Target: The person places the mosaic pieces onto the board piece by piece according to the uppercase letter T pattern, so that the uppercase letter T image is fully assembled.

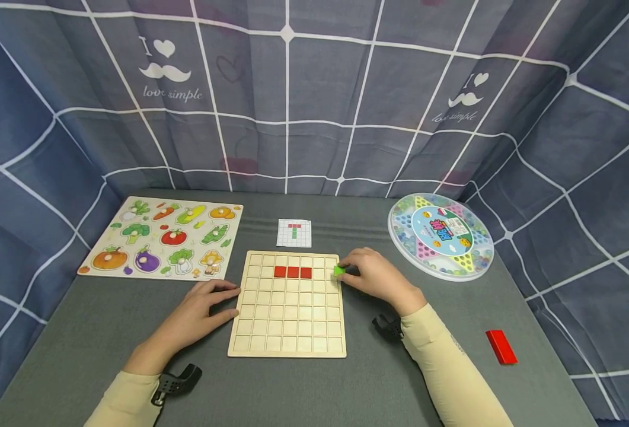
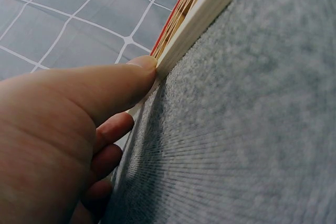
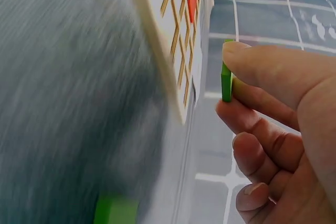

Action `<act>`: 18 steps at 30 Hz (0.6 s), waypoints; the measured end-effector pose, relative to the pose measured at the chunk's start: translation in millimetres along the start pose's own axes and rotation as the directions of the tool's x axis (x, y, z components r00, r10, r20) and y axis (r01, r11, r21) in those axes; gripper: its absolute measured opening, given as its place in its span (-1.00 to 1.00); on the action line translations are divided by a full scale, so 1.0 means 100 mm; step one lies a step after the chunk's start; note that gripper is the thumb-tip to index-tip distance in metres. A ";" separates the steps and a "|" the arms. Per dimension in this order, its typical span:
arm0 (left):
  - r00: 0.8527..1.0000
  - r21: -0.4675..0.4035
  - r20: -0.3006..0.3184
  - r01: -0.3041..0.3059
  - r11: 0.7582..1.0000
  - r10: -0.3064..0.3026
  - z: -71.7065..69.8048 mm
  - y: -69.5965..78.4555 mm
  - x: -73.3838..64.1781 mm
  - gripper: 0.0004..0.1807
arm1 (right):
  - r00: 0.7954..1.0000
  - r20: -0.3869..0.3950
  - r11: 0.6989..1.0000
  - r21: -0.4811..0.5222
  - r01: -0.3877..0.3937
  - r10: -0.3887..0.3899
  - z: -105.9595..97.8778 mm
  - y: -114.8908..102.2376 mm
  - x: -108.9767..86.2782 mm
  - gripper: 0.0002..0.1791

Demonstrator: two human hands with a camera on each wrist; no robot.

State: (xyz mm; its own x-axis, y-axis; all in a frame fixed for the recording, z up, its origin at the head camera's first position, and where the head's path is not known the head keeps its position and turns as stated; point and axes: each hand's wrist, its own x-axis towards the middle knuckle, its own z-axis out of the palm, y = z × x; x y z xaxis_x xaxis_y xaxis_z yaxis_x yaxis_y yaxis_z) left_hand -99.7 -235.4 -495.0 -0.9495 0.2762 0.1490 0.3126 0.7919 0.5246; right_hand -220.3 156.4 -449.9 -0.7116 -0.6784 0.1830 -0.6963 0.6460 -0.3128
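In the head view a wooden grid board lies flat on the grey table. Three red square tiles sit side by side in one of its upper rows. My right hand pinches a green square tile between thumb and fingers, over the board's upper right edge; the right wrist view shows this green tile held on edge, apart from the board. At the board's left edge rests my left hand, with the thumb touching the rim and the fingers relaxed.
A small pattern card lies behind the board. Left of it is a vegetable puzzle board; to the right, a round game board. A red block lies far right. Another green piece shows low in the right wrist view.
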 end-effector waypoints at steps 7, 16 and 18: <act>1.000 -0.002 0.000 0.002 1.000 -0.002 -0.01 0.01 -0.01 -0.51 | 0.998 0.031 0.998 -0.001 0.059 -0.059 0.12 -0.30 0.22 -0.75; 1.000 -0.007 0.007 0.015 1.000 -0.015 -0.01 0.02 -0.01 -0.51 | 0.997 0.026 0.996 -0.038 0.080 -0.079 0.34 -0.63 0.38 -0.78; 1.000 -0.007 0.002 0.009 1.000 -0.009 -0.01 0.02 -0.01 -0.51 | 0.996 0.016 0.996 -0.033 0.088 -0.087 0.37 -0.68 0.39 -0.81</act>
State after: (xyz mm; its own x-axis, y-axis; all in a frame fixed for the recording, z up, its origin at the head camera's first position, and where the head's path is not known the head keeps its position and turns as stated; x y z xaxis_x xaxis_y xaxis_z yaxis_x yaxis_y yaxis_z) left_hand -97.9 -234.6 -493.6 -0.9521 0.2702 0.1428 0.3041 0.7906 0.5315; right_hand -197.7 73.0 -455.8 -0.6467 -0.7375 0.1946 -0.7586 0.5954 -0.2645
